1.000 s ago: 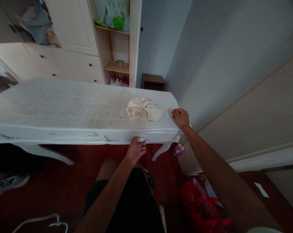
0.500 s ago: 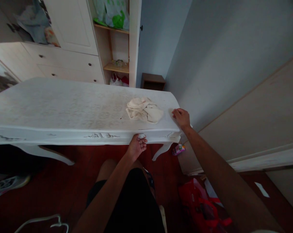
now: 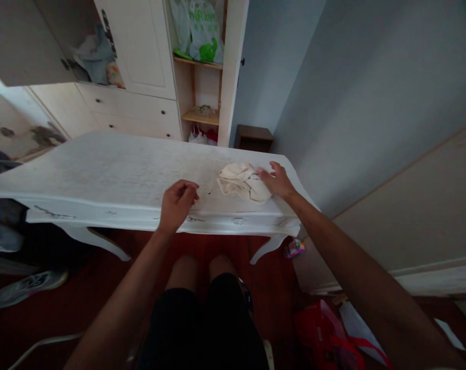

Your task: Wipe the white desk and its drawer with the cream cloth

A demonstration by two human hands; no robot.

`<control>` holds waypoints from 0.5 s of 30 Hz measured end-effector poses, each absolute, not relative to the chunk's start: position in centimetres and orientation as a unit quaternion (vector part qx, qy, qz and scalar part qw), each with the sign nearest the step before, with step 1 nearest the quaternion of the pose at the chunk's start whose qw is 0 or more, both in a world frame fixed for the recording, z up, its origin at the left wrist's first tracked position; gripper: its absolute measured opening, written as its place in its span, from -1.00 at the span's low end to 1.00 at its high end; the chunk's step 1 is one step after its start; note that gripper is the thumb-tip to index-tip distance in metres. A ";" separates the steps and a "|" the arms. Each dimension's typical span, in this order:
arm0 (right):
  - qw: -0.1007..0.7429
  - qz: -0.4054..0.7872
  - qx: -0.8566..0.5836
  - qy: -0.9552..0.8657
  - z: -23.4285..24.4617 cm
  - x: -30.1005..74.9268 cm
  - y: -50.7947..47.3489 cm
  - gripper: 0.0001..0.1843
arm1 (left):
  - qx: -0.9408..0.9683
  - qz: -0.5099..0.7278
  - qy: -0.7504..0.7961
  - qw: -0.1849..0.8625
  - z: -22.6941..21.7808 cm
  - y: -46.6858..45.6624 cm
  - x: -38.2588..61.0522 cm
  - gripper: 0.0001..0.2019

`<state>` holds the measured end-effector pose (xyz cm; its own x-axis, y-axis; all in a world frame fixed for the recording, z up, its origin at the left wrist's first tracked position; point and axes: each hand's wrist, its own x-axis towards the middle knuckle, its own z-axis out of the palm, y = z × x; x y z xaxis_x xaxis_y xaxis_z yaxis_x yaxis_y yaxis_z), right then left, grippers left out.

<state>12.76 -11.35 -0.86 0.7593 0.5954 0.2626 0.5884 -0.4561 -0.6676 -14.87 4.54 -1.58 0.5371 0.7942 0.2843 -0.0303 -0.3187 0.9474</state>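
Observation:
A crumpled cream cloth (image 3: 243, 185) lies on the right part of a white table (image 3: 140, 169) with a worn, smudged top. My right hand (image 3: 278, 180) is at the cloth's right side, fingers spread and thumb over its edge; whether it presses on the cloth I cannot tell. Above the table's front edge, left of the cloth, is my left hand (image 3: 178, 203), its fingers curled in and nothing visible in them. Below the cloth, a round knob (image 3: 238, 221) sits on the table's carved front.
Behind the table stands a white cabinet (image 3: 132, 113) with drawers and open shelves holding plastic bags (image 3: 205, 33). A small brown box unit (image 3: 254, 137) is near the wall. A red bag (image 3: 318, 329) and a pink pack (image 3: 293, 248) lie on the floor at right; a shoe (image 3: 27, 289) is at left.
My left hand has let go of the knob and moved up and left over the tabletop. My right hand has opened and come from the table's right end to the cloth. The view has shifted.

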 end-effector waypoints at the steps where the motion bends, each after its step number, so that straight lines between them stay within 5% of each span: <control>1: 0.346 0.009 -0.848 -0.403 -0.3 11.5 -10.2 0.09 | 0.724 0.420 0.288 0.464 -1.4 6.2 -14.8 -0.84; 4: 0.170 0.047 -0.852 -0.493 1.3 8.3 -7.3 0.22 | 0.789 0.387 0.337 0.338 -2.2 10.1 -14.4 -0.87; 7: 0.078 0.035 -0.881 -0.464 2.4 6.4 -6.2 -0.03 | 0.814 0.354 0.344 0.307 -3.3 11.8 -14.2 -0.87; 11: 0.103 -0.010 -0.864 -0.493 2.5 1.7 -7.7 -0.37 | 0.750 0.372 0.332 0.434 -3.3 12.1 -14.2 -0.84; 15: 0.147 -0.062 -0.786 -0.598 -0.6 -7.1 -9.8 -0.31 | 0.680 0.380 0.320 0.539 -2.7 12.4 -14.2 -0.86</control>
